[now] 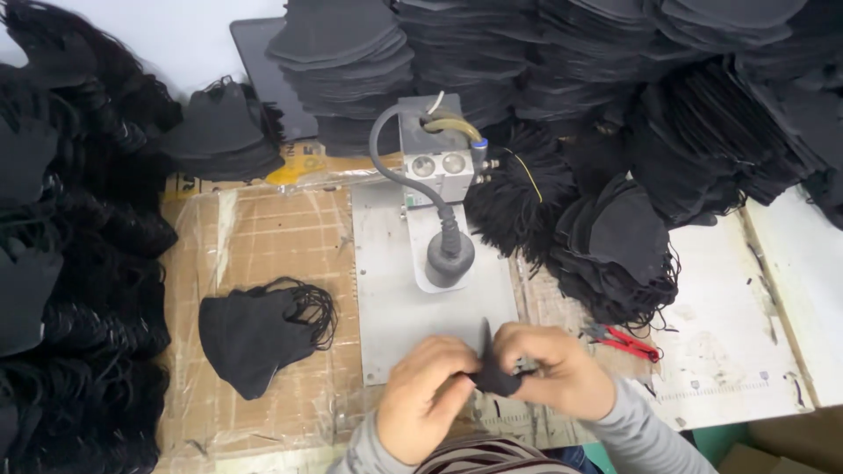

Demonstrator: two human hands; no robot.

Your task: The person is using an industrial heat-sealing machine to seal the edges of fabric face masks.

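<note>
Both my hands meet at the front edge of the grey metal plate (395, 290). My left hand (423, 397) and my right hand (558, 369) pinch one folded black face mask (493, 376) between them, with a corner of it sticking up. Just behind the hands stands the welding machine's dark round head (450, 256), fed by a grey hose from a metal block (439, 154). A small stack of black masks with ear loops (259, 333) lies left of the plate on taped cardboard.
Tall heaps of black masks fill the left side (70, 263) and the back (544, 53). More masks (619, 254) and a bundle of black ear loops (518, 197) lie at right. Red-handled snips (628, 342) rest on the white table by my right hand.
</note>
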